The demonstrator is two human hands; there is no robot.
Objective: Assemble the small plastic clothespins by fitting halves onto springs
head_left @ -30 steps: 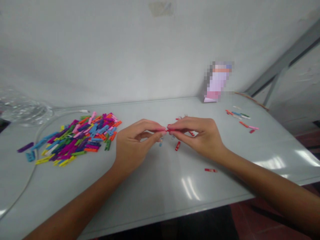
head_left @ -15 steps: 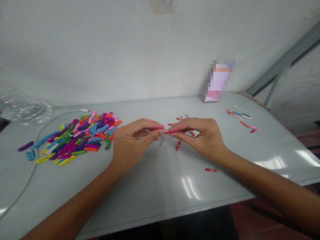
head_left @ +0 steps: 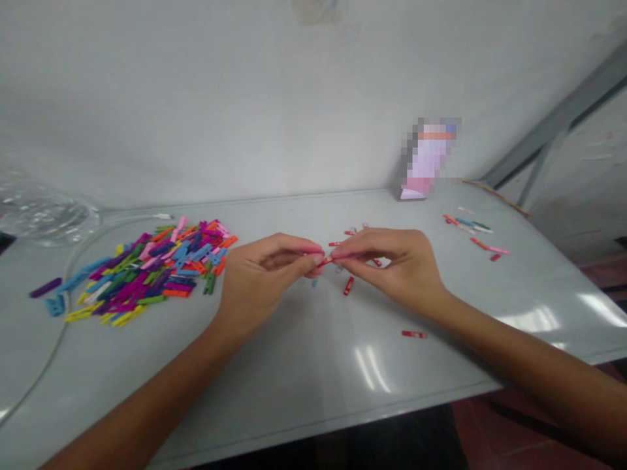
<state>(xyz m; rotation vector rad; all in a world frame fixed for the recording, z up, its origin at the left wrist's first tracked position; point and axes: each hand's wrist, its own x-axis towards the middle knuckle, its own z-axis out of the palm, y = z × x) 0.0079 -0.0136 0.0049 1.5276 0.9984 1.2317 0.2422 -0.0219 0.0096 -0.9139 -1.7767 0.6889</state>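
Observation:
Between my two hands, above the middle of the table, is a small red clothespin piece [head_left: 327,261]. My left hand [head_left: 267,267] pinches its left end between thumb and fingertips. From the other side, my right hand [head_left: 396,264] pinches with thumb and forefinger at its right end; the fingertips hide much of it. Below and behind the fingers lie several loose red clothespin pieces, one of them [head_left: 348,286] just under my right hand. A single red piece [head_left: 414,334] rests nearer the front edge. Part of a light blue piece [head_left: 314,282] shows below my left fingertips.
A heap of coloured clothespins [head_left: 147,267] spreads over the left of the table, beside a white cable [head_left: 63,333] and clear plastic [head_left: 49,215]. Several coloured pieces [head_left: 467,225] lie at the right. A blurred pinkish box [head_left: 426,163] leans against the wall.
The red piece between my fingertips has turned slightly, and more of its face shows. Both hands stay in nearly the same place.

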